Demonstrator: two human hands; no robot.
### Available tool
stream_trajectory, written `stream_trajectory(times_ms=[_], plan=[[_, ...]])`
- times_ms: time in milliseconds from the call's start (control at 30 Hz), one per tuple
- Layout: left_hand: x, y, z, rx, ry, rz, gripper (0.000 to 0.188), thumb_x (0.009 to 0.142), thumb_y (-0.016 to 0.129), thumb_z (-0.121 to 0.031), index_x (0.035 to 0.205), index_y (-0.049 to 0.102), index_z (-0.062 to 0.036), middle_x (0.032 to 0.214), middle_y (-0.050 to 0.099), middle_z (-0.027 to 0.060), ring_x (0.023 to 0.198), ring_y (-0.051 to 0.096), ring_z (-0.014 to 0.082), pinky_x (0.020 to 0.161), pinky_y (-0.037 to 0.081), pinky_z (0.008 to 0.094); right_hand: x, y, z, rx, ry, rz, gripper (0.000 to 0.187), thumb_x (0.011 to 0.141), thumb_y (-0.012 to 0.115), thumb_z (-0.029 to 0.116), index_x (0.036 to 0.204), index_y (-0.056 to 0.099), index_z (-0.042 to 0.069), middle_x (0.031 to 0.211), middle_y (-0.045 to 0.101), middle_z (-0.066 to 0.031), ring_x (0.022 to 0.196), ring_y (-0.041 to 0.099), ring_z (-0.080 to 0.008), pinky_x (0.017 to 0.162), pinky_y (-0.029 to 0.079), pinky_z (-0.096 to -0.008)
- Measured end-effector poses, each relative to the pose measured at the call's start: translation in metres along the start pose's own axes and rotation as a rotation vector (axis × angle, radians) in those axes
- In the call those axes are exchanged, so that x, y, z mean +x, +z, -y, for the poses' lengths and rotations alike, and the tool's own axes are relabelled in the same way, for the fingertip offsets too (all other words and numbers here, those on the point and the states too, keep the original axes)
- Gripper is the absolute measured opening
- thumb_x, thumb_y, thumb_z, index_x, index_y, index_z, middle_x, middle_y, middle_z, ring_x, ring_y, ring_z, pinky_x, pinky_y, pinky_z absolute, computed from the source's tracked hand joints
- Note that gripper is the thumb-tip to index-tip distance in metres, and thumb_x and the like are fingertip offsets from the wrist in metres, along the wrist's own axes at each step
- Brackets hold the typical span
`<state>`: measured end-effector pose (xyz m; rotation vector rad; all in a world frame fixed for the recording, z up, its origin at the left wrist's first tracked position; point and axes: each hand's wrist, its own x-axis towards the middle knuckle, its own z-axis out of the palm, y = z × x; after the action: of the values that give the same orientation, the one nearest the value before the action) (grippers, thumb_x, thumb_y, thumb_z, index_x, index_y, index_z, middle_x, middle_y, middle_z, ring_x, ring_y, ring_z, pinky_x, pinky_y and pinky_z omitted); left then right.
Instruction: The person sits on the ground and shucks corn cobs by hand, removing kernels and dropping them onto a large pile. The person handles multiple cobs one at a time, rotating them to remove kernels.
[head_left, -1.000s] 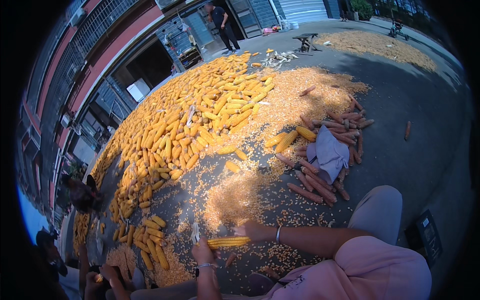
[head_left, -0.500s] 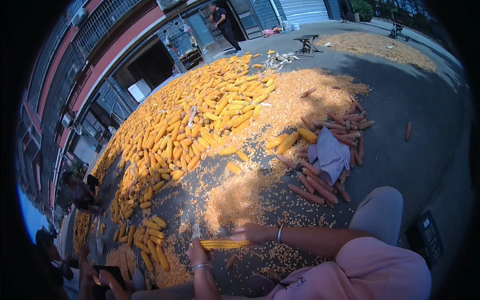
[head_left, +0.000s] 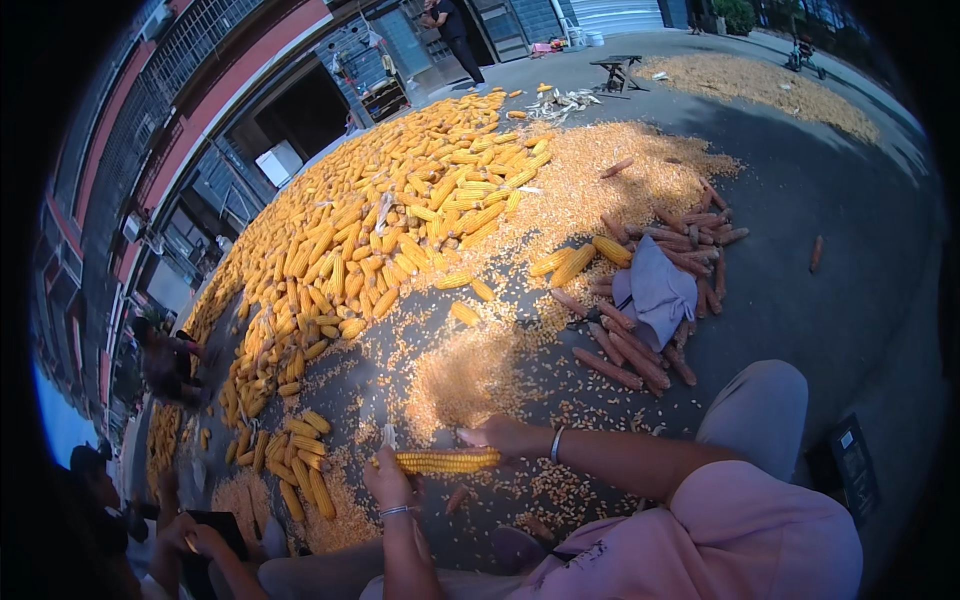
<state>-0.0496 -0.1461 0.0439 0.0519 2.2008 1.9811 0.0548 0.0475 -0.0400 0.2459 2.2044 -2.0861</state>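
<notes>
Fingers (head_left: 478, 437) grip a corn cob (head_left: 446, 461) over kernel-strewn asphalt (head_left: 820, 190).

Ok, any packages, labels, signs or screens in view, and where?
Flat black box: on the ground right of the person's knee, rectangular, small pale label on top.
White boxy thing: by the dark doorway beyond the corn pile; too small to tell what it is.
</notes>
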Motion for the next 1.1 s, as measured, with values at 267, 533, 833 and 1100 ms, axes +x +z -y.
stream_trajectory(times_ms=[267, 533, 833, 1100], plan=[[-0.012, -0.035, -0.011, -0.083, -0.137, -0.104, 0.03, 0.094, 0.056, -0.031, 0.083, 0.049, -0.0038, 0.055, 0.055, 0.0087, 0.034, 0.05, 0.0189, 0.029, 0.036, 0.0301, -0.027, 0.022, 0.033, 0.275, -0.026, 0.193, 0.04, 0.098, 0.06, 0.042, 0.113, 0.064, 0.005, 0.075, 0.058, -0.0012, 0.057, 0.051, -0.0061, 0.048, 0.039, -0.0262], [-0.03, -0.063, 0.011, -0.092, -0.099, -0.074, 0.033, 0.093, 0.057, -0.036, 0.082, 0.051, -0.0057, 0.055, 0.055, 0.0075, 0.035, 0.049, 0.0173, 0.03, 0.035, 0.0283, -0.066, 0.04, 0.048, 0.325, 0.033, 0.05, 0.052, 0.099, 0.048, 0.051, 0.08, 0.065, 0.005, 0.057, 0.057, -0.004, 0.042, 0.048, -0.0069, 0.036, 0.033, -0.025], [-0.071, -0.018, -0.006, 0.011, -0.016, 0.129, 0.034, 0.096, 0.059, -0.034, 0.083, 0.052, -0.0035, 0.054, 0.055, 0.007, 0.035, 0.048, 0.0156, 0.029, 0.034, 0.0275, -0.114, 0.053, 0.013, 0.233, 0.032, -0.188, 0.063, 0.097, 0.041, 0.064, 0.106, 0.065, 0.006, 0.064, 0.057, -0.0081, 0.043, 0.057, -0.015, 0.035, 0.045, -0.0265], [-0.098, 0.017, -0.011, 0.02, 0.008, 0.219, 0.031, 0.094, 0.059, -0.028, 0.091, 0.051, 0.0013, 0.054, 0.054, 0.0087, 0.033, 0.048, 0.0177, 0.028, 0.035, 0.0298, -0.125, 0.04, -0.001, 0.019, -0.065, -0.287, 0.077, 0.093, 0.045, 0.069, 0.089, 0.066, -0.005, 0.073, 0.062, -0.0137, 0.06, 0.066, -0.0206, 0.047, 0.053, -0.0295]])
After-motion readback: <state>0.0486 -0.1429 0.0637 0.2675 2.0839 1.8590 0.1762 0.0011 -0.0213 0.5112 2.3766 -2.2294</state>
